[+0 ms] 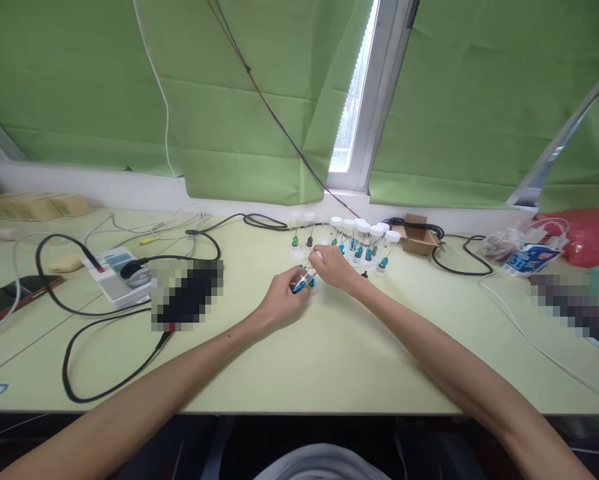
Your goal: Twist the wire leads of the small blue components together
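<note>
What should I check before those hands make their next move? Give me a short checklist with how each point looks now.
1. Left hand has fingers around the slim clear tube with a blue lower end: ok.
2. Right hand is at that tube's upper end: ok.
3. Tube's upper end is properly closed: cannot tell, the fingers cover it.
4. White-capped clear cylindrical tubes stand upright: ok.
5. Spot by the right wrist is free of small parts: not ok, a small black piece shows there.
6. Small brown cardboard box is apart from both hands: ok.
</note>
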Motion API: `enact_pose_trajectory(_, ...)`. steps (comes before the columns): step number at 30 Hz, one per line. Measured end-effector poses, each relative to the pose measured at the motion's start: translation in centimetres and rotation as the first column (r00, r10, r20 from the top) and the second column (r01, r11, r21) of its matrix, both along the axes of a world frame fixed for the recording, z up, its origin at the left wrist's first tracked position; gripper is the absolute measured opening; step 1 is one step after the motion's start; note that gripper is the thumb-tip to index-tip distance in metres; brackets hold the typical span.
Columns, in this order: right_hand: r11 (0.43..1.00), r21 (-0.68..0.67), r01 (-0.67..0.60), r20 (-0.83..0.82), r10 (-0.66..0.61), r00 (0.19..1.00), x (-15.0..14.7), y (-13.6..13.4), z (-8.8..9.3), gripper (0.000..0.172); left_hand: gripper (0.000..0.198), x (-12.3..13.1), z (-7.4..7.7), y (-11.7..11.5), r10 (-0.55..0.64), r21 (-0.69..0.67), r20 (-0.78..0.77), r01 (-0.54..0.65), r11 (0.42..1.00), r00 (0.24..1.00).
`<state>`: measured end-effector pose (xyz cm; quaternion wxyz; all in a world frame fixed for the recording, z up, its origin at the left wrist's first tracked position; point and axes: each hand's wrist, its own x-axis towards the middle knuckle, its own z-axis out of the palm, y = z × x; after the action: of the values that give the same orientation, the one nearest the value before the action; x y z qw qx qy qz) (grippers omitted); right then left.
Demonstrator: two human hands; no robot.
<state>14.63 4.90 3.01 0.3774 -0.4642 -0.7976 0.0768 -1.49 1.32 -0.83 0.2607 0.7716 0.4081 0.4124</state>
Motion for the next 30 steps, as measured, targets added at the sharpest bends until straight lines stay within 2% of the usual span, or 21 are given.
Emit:
enact_pose_trajectory(7, 1.000, 0.001, 0.023, 0.076, -0.023, 0.997, 0.0, -0.2, 0.3, 0.027, 0.007, 0.1, 0.2, 0.0, 0.007, -0.010, -0.002, -0.007, 1.000, 1.000)
enact_pose_trajectory(14, 0.999, -0.031, -0.018, 0.096, 0.021, 0.995, 0.2, 0.0, 0.9, 0.024, 0.006, 0.2, 0.4, 0.0, 0.030, -0.031, 0.039, -0.029, 0.999, 0.999)
enact_pose_trajectory(17, 0.995, -0.058, -0.077, 0.038, 0.079, 0.996, 0.3, -0.1, 1.5, 0.026, 0.011, 0.2, 0.6, -0.1, -0.011, -0.142, 0.117, 0.028, 0.990, 0.993)
enact_pose_trajectory(20, 0.989, -0.059, -0.137, -0.043, 0.135, 0.990, 0.4, -0.4, 2.1, 0.028, 0.017, 0.1, 1.0, -0.3, -0.096, -0.286, 0.220, 0.158, 0.945, 0.971)
enact_pose_trajectory(23, 0.981, -0.045, -0.191, -0.092, 0.186, 0.978, 0.5, -0.6, 2.4, 0.026, 0.020, 0.0, 1.4, -0.6, -0.157, -0.321, 0.304, 0.256, 0.912, 0.940)
enact_pose_trajectory(27, 0.978, -0.037, -0.205, -0.090, 0.201, 0.976, 0.6, -0.7, 2.3, 0.027, 0.024, 0.0, 1.6, -0.8, -0.162, -0.360, 0.330, 0.283, 0.889, 0.930)
enact_pose_trajectory(30, 0.980, -0.033, -0.196, -0.064, 0.194, 0.979, 0.6, -0.6, 2.1, 0.029, 0.029, 0.0, 1.5, -0.7, -0.166, -0.343, 0.283, 0.261, 0.902, 0.945)
